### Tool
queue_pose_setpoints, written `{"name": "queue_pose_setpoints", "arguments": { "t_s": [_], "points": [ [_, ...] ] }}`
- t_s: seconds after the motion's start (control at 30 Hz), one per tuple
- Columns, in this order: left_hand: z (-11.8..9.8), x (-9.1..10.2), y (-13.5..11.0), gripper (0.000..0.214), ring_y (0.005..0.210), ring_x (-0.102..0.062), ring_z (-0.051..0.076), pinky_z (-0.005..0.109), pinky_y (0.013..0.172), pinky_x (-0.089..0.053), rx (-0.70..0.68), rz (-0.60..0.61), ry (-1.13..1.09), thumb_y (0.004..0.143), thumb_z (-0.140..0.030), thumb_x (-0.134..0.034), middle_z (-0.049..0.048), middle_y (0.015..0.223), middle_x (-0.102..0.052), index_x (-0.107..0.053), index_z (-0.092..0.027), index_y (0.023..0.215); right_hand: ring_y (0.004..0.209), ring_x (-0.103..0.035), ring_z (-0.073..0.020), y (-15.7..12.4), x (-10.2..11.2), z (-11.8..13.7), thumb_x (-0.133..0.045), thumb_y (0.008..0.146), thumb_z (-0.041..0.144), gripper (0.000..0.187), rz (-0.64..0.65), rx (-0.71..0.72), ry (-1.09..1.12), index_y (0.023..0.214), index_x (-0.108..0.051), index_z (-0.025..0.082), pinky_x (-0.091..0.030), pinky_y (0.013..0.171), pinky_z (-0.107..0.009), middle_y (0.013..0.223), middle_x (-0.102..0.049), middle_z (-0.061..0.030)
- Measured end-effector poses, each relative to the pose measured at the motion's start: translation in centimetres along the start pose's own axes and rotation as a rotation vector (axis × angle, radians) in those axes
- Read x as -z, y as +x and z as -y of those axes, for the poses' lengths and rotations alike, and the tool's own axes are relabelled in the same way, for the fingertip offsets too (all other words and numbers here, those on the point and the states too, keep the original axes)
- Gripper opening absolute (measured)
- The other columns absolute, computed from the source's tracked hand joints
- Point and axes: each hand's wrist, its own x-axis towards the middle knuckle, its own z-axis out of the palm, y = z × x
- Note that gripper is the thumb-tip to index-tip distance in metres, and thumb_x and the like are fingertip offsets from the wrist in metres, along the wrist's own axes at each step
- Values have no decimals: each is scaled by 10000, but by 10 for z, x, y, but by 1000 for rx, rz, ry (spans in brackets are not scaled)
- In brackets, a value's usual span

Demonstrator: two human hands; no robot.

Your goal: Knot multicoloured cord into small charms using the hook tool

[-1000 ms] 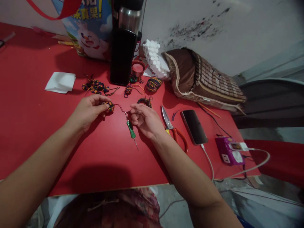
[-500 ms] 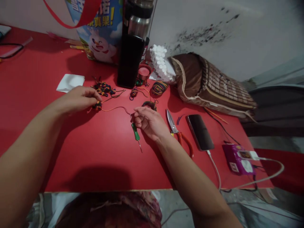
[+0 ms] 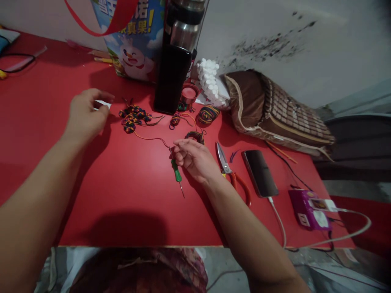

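My left hand (image 3: 88, 114) hovers at the left with fingers curved and apart, nothing held in it. It covers most of a white paper square (image 3: 103, 104). Just right of it lies a knotted piece of multicoloured yarn (image 3: 133, 117) in dark blue, red and yellow. A thin orange strand of yarn (image 3: 149, 138) runs from it to the fingertips of my right hand (image 3: 194, 156), which is closed on the strand. Beside those fingers is a green-handled hook tool (image 3: 176, 169) with a thin metal shaft at each end; whether the fingers touch it, I cannot tell.
Behind stand a black phone (image 3: 172, 79), a steel flask (image 3: 185, 34) and a printed bag (image 3: 131, 44). Yarn balls (image 3: 208, 114) and a coil (image 3: 195, 136) lie nearby. To the right are scissors (image 3: 224, 160), a charging phone (image 3: 260, 173), a purple box (image 3: 308, 209) and a brown cushion (image 3: 275, 106).
My left hand has let go of the yarn piece and moved left and up, over the paper. My right hand keeps its place by the tool. The view has shifted slightly.
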Motion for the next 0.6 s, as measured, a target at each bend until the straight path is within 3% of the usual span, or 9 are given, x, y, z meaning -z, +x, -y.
{"name": "queue_pose_setpoints", "arguments": {
  "t_s": [0.03, 0.1, 0.13, 0.23, 0.3, 0.33, 0.4, 0.5, 0.6],
  "points": [
    [-4, 3, -2, 227, 722, -517, 145, 288, 685, -360, -5, -107, 116, 772, -42, -671, -40, 743, -621, -750, -210, 903, 561, -562, -77, 0, 0, 0, -836, 747, 290, 189, -1, 3, -12, 857, -750, 162, -441, 494, -218, 742, -702, 3],
    [-8, 3, -8, 138, 791, -541, 152, 308, 752, -389, -49, -106, 187, 833, -126, -676, -15, 870, -651, -743, -200, 928, 554, -568, -74, -1, -2, -1, -834, 751, 304, 200, -2, 10, -36, 856, -746, 159, -438, 482, -210, 739, -704, 2],
    [-8, 2, -12, 120, 801, -550, 164, 322, 757, -404, -54, -35, 167, 842, -185, -713, -1, 915, -655, -745, -204, 957, 544, -565, -70, -1, -3, -2, -829, 755, 306, 201, -3, 16, -45, 853, -739, 157, -431, 472, -204, 734, -702, 4],
    [2, -9, -19, 340, 826, -525, 197, 377, 832, -450, -205, 199, 244, 736, -288, -878, 35, 971, -585, -804, -238, 1064, 485, -518, -52, -1, -5, -4, -799, 766, 275, 204, -11, 50, -64, 903, -698, 163, -394, 430, -188, 701, -679, 31],
    [13, -15, -18, 279, 892, -535, 236, 434, 901, -462, -290, 317, 330, 782, -261, -823, 64, 1011, -551, -828, -262, 1061, 439, -490, -53, -1, -7, -6, -767, 782, 250, 254, -24, 68, -106, 998, -650, 185, -372, 394, -187, 672, -664, 58],
    [18, -17, -16, 188, 940, -541, 270, 470, 942, -455, -308, 337, 357, 783, -231, -800, 77, 971, -547, -836, -255, 966, 415, -488, -63, -2, -7, -6, -752, 794, 246, 292, -27, 60, -142, 1049, -617, 198, -373, 377, -193, 656, -659, 69],
    [24, -17, -13, 119, 1026, -562, 323, 531, 1025, -434, -299, 290, 364, 814, -238, -756, 93, 963, -553, -828, -247, 909, 375, -503, -95, -4, -6, -5, -729, 826, 260, 350, -9, 3, -236, 1127, -557, 215, -410, 354, -225, 626, -659, 80],
    [23, -14, -13, 215, 1148, -561, 387, 580, 1078, -407, -301, 175, 440, 843, -319, -717, 96, 1037, -563, -817, -250, 1020, 329, -509, -131, -8, -1, 1, -690, 875, 277, 333, 10, -64, -433, 1162, -530, 222, -429, 346, -266, 568, -637, 90],
    [13, -20, -22, 303, 1218, -545, 434, 612, 1118, -373, -397, 214, 490, 777, -322, -760, 119, 1148, -609, -804, -269, 1072, 370, -498, -119, -12, 2, 7, -724, 825, 172, 291, -57, 60, -758, 1081, -597, 227, -354, 398, -252, 542, -599, 89]
  ]
}}
